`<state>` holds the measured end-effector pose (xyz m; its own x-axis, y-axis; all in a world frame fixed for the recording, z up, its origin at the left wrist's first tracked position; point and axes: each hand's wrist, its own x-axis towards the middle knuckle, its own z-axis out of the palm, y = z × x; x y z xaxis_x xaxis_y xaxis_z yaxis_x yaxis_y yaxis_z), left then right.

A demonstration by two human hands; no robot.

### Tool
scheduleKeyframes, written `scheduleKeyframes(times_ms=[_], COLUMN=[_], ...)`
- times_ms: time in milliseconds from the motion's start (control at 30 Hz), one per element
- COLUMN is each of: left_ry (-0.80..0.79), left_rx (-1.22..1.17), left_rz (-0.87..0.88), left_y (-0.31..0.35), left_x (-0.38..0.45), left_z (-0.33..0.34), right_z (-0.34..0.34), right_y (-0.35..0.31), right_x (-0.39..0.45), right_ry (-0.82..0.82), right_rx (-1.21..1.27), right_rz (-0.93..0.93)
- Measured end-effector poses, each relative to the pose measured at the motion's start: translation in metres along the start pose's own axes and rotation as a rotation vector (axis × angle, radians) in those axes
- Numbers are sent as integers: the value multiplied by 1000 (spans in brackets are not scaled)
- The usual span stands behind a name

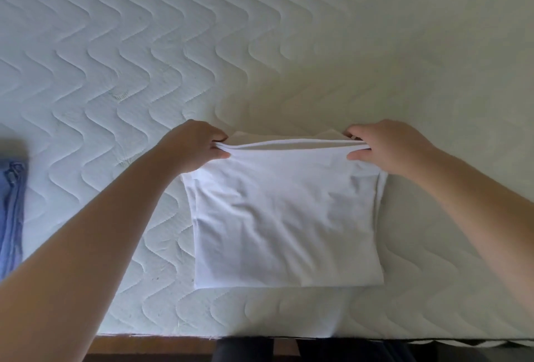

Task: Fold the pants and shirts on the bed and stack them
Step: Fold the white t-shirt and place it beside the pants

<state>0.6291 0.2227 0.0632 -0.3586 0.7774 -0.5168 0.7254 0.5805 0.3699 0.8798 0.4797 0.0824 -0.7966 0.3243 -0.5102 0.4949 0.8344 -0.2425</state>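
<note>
A white shirt (286, 223) lies folded into a rough rectangle on the quilted mattress (260, 43), close to the near edge. My left hand (199, 144) pinches the far left corner of its upper layers. My right hand (381, 147) pinches the far right corner. Between the two hands the far edge is lifted a little off the layer beneath, and the fabric is stretched taut. A blue denim garment (11, 217) lies at the far left edge of the view, partly cut off.
The mattress's near edge (173, 334) runs along the bottom, with a wooden bed frame (150, 344) below it. My dark-clad legs (242, 350) stand against the frame. Bare mattress stretches beyond and to both sides of the shirt.
</note>
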Motion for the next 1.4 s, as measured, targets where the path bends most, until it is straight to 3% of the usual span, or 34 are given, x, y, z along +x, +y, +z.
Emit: scheduleKeyframes(times_ms=[233, 467, 600, 767, 833, 933, 1000, 1133, 1233, 1333, 1400], left_ry=[186, 460, 658, 745, 590, 179, 158, 291, 433, 523, 499], left_rx=[132, 180, 252, 185, 146, 128, 70, -31, -212, -441, -618], left_rz=[62, 78, 117, 149, 65, -139, -189, -159, -264, -480, -629], left_y=[46, 70, 56, 26, 15, 5, 6, 12, 7, -9, -22], left_x=[-67, -98, -88, -61, -51, -62, -75, -90, -90, -76, -60], left_z=[-108, -189, -146, -13, 53, 142, 176, 181, 162, 145, 135], right_z=[-102, -172, -124, 3, 65, 145, 178, 192, 182, 168, 161], right_y=[-25, -45, -49, -35, -29, -29, -38, -52, -50, -44, -35], right_x=[-58, -86, -72, -50, -47, -58, -71, -85, -81, -65, -50], right_ry=[133, 536, 654, 795, 720, 356, 197, 267, 409, 539, 470], right_rx=[-19, -49, -22, -104, -119, -83, -21, 23, 196, 667, 975], right_rz=[-104, -123, -64, -82, -70, 70, 179, 265, 317, 566, 762])
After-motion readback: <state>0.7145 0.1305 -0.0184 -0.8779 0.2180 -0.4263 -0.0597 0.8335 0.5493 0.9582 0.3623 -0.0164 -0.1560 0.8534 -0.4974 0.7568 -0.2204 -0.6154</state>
